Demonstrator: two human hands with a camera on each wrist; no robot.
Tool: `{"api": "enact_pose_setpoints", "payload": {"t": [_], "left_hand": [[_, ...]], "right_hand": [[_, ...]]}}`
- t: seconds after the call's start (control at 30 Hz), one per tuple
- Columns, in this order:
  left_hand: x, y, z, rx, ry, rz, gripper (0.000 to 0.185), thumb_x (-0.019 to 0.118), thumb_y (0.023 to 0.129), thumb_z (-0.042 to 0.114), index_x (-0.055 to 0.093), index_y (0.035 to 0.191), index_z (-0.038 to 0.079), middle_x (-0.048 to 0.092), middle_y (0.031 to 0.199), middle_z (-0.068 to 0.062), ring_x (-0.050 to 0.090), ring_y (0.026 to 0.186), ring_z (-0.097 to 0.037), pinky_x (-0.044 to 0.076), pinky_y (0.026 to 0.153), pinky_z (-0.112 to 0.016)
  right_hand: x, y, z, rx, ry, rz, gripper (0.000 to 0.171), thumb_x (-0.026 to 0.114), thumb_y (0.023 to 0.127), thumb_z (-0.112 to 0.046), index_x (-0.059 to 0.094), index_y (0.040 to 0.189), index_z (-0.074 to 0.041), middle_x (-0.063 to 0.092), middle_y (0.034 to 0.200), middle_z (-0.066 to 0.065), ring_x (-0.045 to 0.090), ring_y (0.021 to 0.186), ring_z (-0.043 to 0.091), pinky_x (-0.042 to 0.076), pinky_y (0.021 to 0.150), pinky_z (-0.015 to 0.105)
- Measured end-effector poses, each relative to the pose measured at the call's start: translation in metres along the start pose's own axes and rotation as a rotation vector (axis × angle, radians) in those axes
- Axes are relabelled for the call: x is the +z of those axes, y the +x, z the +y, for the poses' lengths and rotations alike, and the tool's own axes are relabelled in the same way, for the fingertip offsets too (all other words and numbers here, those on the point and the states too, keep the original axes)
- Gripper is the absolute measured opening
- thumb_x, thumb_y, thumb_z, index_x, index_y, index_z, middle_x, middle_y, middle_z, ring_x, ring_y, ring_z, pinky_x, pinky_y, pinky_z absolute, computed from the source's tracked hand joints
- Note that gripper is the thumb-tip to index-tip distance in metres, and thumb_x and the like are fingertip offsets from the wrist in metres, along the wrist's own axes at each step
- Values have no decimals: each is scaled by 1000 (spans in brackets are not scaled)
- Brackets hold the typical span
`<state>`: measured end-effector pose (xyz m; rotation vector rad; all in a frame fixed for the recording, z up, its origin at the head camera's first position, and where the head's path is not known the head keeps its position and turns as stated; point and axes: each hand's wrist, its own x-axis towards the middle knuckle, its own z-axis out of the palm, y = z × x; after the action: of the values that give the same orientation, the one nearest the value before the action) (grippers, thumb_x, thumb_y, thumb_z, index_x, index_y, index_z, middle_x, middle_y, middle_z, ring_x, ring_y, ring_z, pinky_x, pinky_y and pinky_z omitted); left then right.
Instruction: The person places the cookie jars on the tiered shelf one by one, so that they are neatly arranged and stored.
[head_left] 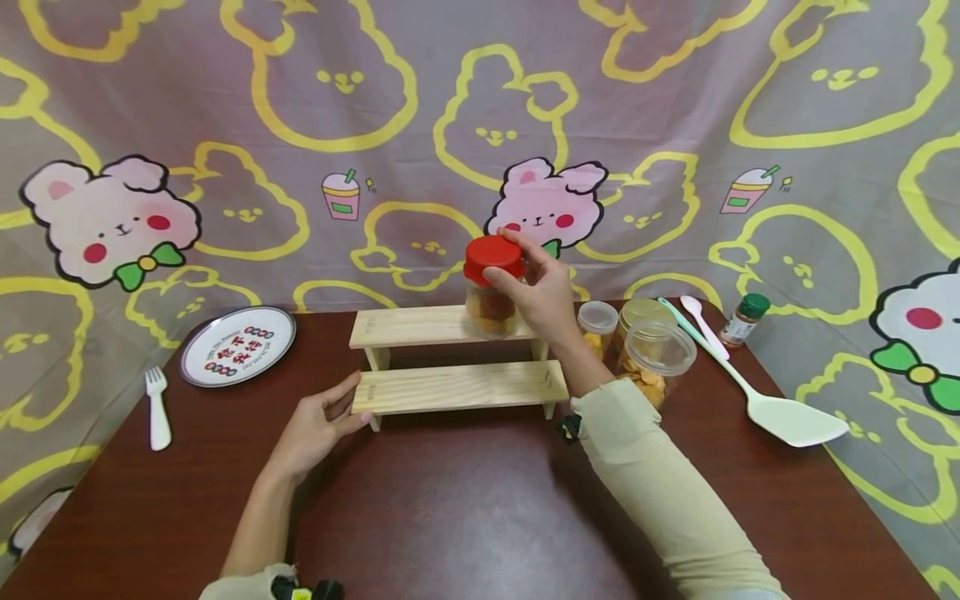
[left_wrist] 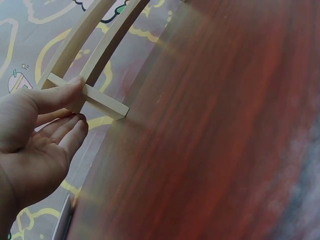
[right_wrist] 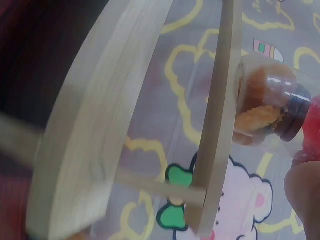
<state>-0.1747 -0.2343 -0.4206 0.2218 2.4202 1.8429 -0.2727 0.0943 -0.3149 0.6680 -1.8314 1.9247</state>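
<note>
Two hands are at the small wooden two-step shelf (head_left: 457, 358) in the middle of the dark red table (head_left: 465, 508). The right hand (head_left: 536, 292) grips the red-lidded jar (head_left: 491, 287) by its lid, fingers curled round the cap from the right side — the jar stands upright on the upper step, toward its right end, so it sits directly under and left of the palm. In the right wrist view the jar's clear body with orange-brown contents shows just past the edge of the top board. The left hand (head_left: 318, 425) rests against the left end of the lower step, fingers relaxed and nearly straight, thumb touching the wood; it holds nothing. Just right of the shelf stand three more clear jars (head_left: 637, 342), close together. Beyond them lie a white spoon (head_left: 703, 325), a pale spatula (head_left: 757, 392) and a small green-capped bottle (head_left: 746, 318). On the left of the table sit a printed plate (head_left: 238, 346) and a white fork (head_left: 157, 408).
</note>
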Motion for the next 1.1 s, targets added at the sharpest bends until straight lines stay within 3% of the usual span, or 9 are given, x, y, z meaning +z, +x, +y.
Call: {"api": "enact_pose_setpoints", "payload": {"t": [0.37, 0.7, 1.1], "left_hand": [[1, 0, 2, -11, -15, -2, 71, 72, 93, 1, 35, 152, -8, 32, 159, -19, 30, 145, -31, 40, 102, -14], [3, -2, 6, -24, -17, -5, 71, 72, 93, 2, 35, 153, -7, 31, 160, -18, 31, 145, -30, 40, 102, -14], [2, -2, 7, -18, -8, -12, 71, 72, 93, 1, 35, 153, -7, 30, 160, -19, 30, 145, -31, 39, 104, -15]], "right_hand": [[34, 4, 7, -35, 25, -29, 56, 78, 85, 3, 59, 137, 7, 65, 131, 20, 64, 111, 28, 55, 98, 37], [51, 3, 12, -49, 75, -27, 55, 78, 86, 3, 59, 138, 5, 65, 130, 17, 65, 108, 27, 57, 96, 38], [67, 6, 9, 19, 77, -63, 57, 81, 85, -5, 60, 137, -2, 64, 127, 13, 63, 108, 25, 56, 96, 34]]}}
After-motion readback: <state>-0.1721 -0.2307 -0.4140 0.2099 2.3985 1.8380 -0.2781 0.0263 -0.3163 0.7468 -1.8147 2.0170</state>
